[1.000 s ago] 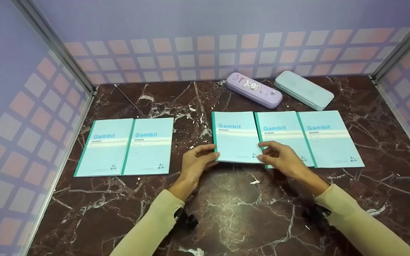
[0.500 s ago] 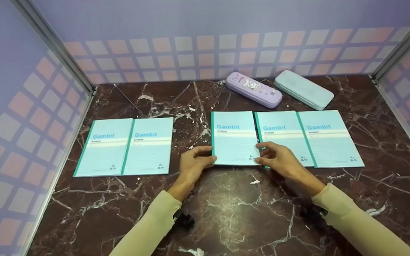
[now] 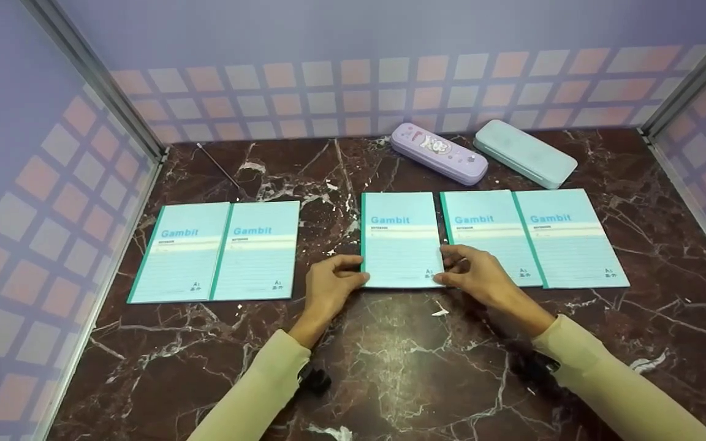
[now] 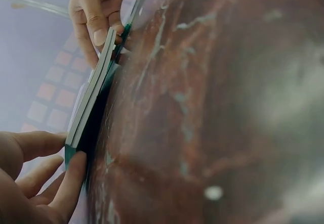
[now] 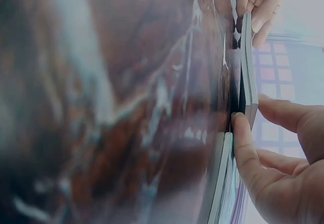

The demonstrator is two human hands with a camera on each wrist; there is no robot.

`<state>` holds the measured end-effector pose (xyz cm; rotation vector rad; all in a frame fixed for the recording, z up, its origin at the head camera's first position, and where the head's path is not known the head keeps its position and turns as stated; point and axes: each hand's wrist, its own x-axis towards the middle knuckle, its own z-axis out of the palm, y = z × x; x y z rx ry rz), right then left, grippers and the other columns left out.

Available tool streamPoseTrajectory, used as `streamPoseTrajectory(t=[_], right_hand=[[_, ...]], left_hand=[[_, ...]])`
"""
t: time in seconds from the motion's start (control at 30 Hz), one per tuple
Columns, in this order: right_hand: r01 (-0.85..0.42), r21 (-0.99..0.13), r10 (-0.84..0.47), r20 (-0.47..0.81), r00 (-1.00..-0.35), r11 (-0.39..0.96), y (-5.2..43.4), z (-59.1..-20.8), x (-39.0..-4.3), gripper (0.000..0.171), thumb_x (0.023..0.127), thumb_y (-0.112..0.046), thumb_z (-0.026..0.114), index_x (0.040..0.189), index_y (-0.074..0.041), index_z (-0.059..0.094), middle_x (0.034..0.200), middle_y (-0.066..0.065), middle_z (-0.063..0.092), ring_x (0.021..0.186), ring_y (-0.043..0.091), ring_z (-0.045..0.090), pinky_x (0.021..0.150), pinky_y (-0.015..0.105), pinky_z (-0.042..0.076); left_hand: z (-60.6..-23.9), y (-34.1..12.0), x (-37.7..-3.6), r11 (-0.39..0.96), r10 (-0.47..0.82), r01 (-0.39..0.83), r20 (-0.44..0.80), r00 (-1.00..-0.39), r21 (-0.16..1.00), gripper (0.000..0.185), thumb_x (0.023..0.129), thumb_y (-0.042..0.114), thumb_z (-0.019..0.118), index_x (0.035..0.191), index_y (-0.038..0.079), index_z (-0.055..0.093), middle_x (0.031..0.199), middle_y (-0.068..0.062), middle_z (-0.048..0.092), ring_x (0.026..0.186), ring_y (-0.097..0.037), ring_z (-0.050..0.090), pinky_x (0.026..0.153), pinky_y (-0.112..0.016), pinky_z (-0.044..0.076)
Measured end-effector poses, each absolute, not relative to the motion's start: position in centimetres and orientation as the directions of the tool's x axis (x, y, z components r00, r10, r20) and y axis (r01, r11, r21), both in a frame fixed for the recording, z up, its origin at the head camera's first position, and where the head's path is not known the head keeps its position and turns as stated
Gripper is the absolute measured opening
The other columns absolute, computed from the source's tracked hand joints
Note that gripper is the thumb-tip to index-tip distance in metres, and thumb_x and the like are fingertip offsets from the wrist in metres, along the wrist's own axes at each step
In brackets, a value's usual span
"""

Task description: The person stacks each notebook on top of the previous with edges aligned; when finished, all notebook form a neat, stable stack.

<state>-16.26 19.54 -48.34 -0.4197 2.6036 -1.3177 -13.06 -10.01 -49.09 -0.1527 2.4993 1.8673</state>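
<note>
A pale blue notebook (image 3: 401, 245) with a green spine and "Gambit" on its cover lies between my two hands in the head view. My left hand (image 3: 330, 293) pinches its lower left edge, thumb on the cover side. On the lower right edge, my right hand (image 3: 482, 278) pinches it the same way. Seen from the left wrist, the page edge (image 4: 91, 95) shows two layers and a dark gap beneath, so this near edge is off the table. Another notebook (image 3: 482, 211) lies just right of it, partly covered by my right hand, and overlaps a further notebook (image 3: 573, 245).
Two matching notebooks, one (image 3: 178, 257) beside another (image 3: 255, 257), lie at the left. A purple pencil case (image 3: 439, 154) and a light green case (image 3: 524, 153) stand at the back right. A thin pencil (image 3: 218, 165) lies at the back left, near the patterned wall (image 3: 304, 92).
Both hands have brought the middle notebook slightly left and nearer, lowering it. The gap between it and the notebook at its right has widened. The other notebooks and cases stay put.
</note>
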Motion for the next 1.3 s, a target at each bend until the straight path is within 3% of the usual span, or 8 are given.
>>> streamPoseTrajectory(t=[0.33,0.5,0.63,0.8,1.3], right_hand=[[-0.241,-0.768,-0.381,-0.005,-0.924,0.594,19.0,-48.4,-16.0,0.058,0.090,-0.004,0.086,0.140,0.011,0.062,0.115,0.019,0.062,0.100,0.034,0.070,0.086,0.042,0.062],[-0.350,-0.717,-0.455,0.050,-0.889,0.603,18.8,-48.4,-15.6,0.062,0.088,-0.003,0.088,0.141,0.013,0.060,0.125,0.027,0.057,0.104,0.038,0.068,0.087,0.043,0.063],[-0.413,-0.676,-0.484,0.095,-0.870,0.610,18.7,-48.6,-15.5,0.061,0.085,0.002,0.088,0.139,0.014,0.061,0.133,0.032,0.055,0.100,0.039,0.071,0.084,0.042,0.064],[-0.436,-0.653,-0.479,0.126,-0.869,0.619,18.6,-48.8,-15.6,0.054,0.084,0.008,0.086,0.134,0.013,0.066,0.129,0.030,0.059,0.096,0.039,0.073,0.083,0.042,0.064],[-0.548,-0.551,-0.510,0.239,-0.826,0.630,18.5,-48.6,-15.2,0.041,0.084,0.009,0.083,0.123,0.013,0.072,0.118,0.026,0.067,0.093,0.038,0.072,0.077,0.045,0.064]], left_hand=[[-49.0,-9.9,-12.8,0.452,-0.046,0.024,0.050,-0.998,0.892,0.033,0.088,0.005,0.087,0.120,0.005,0.081,0.103,-0.010,0.080,0.093,-0.022,0.077,0.078,-0.036,0.065],[-48.8,-10.0,-12.7,0.495,0.007,0.058,0.063,-0.998,0.867,0.037,0.082,0.002,0.091,0.117,0.003,0.080,0.107,-0.014,0.079,0.097,-0.026,0.077,0.082,-0.035,0.065],[-48.7,-9.9,-12.5,0.499,0.073,0.082,0.053,-0.996,0.863,0.048,0.079,-0.004,0.091,0.124,0.000,0.076,0.113,-0.017,0.074,0.099,-0.030,0.076,0.083,-0.031,0.064],[-49.0,-9.7,-12.5,0.513,0.071,0.099,0.073,-0.995,0.853,0.053,0.080,-0.011,0.085,0.131,-0.002,0.072,0.117,-0.017,0.072,0.099,-0.029,0.075,0.083,-0.029,0.064],[-49.2,-9.8,-12.6,0.539,0.089,0.158,0.131,-0.987,0.827,0.041,0.083,-0.015,0.080,0.121,-0.002,0.077,0.122,-0.017,0.074,0.100,-0.029,0.075,0.082,-0.028,0.063]])
